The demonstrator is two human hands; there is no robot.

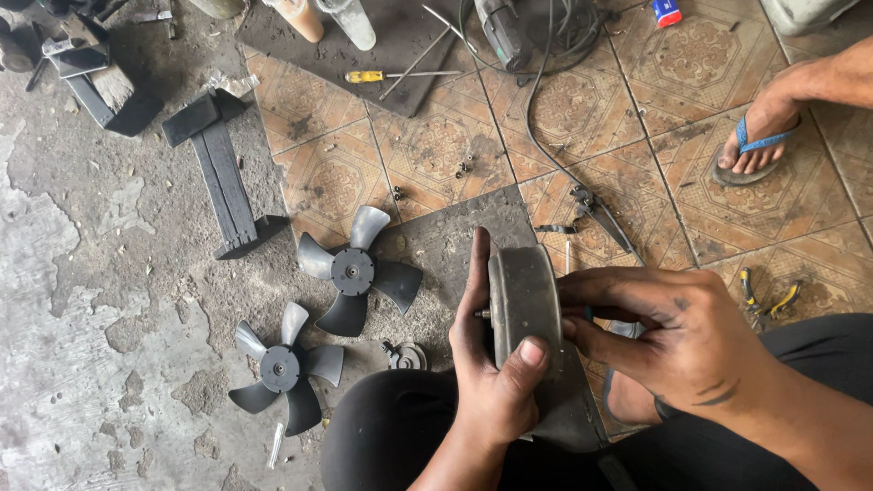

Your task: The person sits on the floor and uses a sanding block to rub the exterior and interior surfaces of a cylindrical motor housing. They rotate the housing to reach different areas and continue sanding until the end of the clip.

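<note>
left hand (496,373): grip closed, thumb up, fingers extended | right hand (668,332): fingers curled, grip closed, grease-smeared

Two black five-bladed fan impellers lie on the floor, one (356,271) on the tile edge, the other (282,367) on bare concrete below and left of it. A black bracket (224,175) lies farther left. A yellow-handled screwdriver (391,76) rests on a dark mat (409,55) near a power tool (503,33) with a black cable (536,127). Yellow-handled pliers (768,298) lie at right, below another person's foot in a blue sandal (753,144).
</note>
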